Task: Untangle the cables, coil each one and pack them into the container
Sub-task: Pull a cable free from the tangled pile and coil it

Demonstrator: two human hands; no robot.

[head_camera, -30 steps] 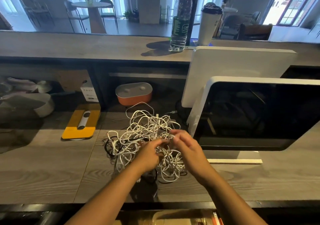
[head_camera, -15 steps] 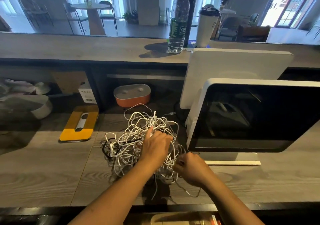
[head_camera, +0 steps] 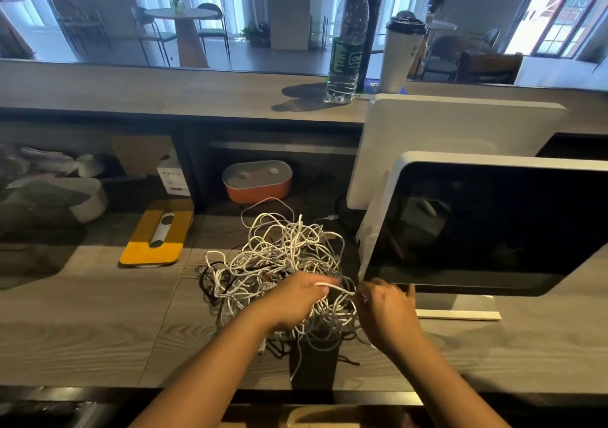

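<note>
A big tangle of white cables (head_camera: 279, 256), with a few black ones at its left edge, lies on the wooden desk (head_camera: 82, 322) in front of me. My left hand (head_camera: 296, 299) rests on the near part of the pile and pinches a white cable strand (head_camera: 335, 288). That strand runs right to my right hand (head_camera: 385, 309), which pinches its other end beside the pile. An orange container with a grey lid (head_camera: 257, 181) stands shut behind the pile under the counter shelf.
A dark monitor (head_camera: 493, 227) on a white stand rises close on the right, a white panel (head_camera: 454, 144) behind it. A yellow pad with a grey remote (head_camera: 158, 233) lies to the left. A water bottle (head_camera: 345, 42) and a cup (head_camera: 401, 56) stand on the upper counter.
My left hand has drawn back from the pile's top to its near edge and taken a white strand. My right hand has risen slightly to the right, stretching that strand between both hands.
</note>
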